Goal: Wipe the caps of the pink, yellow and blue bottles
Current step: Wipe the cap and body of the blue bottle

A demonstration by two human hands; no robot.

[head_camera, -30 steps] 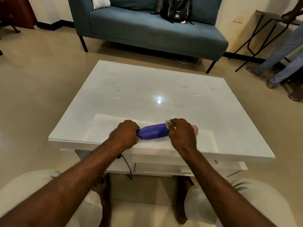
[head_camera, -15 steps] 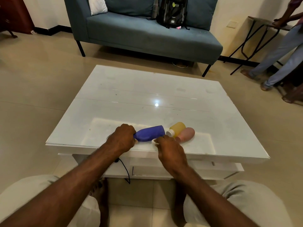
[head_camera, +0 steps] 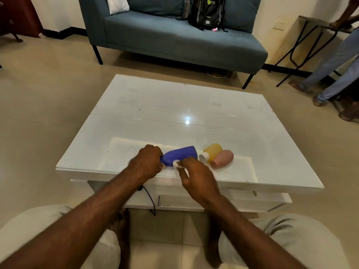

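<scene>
A blue bottle (head_camera: 180, 155) lies on its side near the front edge of the white table (head_camera: 174, 117). My left hand (head_camera: 146, 163) grips its left end, which is hidden in my fist. My right hand (head_camera: 196, 176) pinches a small white wipe (head_camera: 177, 164) against the bottle's near side. To the right lie a yellow bottle (head_camera: 213, 151) with a white cap (head_camera: 204, 157) and a pink bottle (head_camera: 223, 159), both on their sides and side by side.
A blue sofa (head_camera: 174, 35) with a black backpack (head_camera: 206, 12) stands beyond the table. A person's legs (head_camera: 334, 74) and a folding table (head_camera: 318, 24) are at the far right. My knees and feet are below the table's front edge.
My right hand has moved left along the blue bottle from its right end to its near side, uncovering the yellow and pink bottles. My left hand keeps its grip.
</scene>
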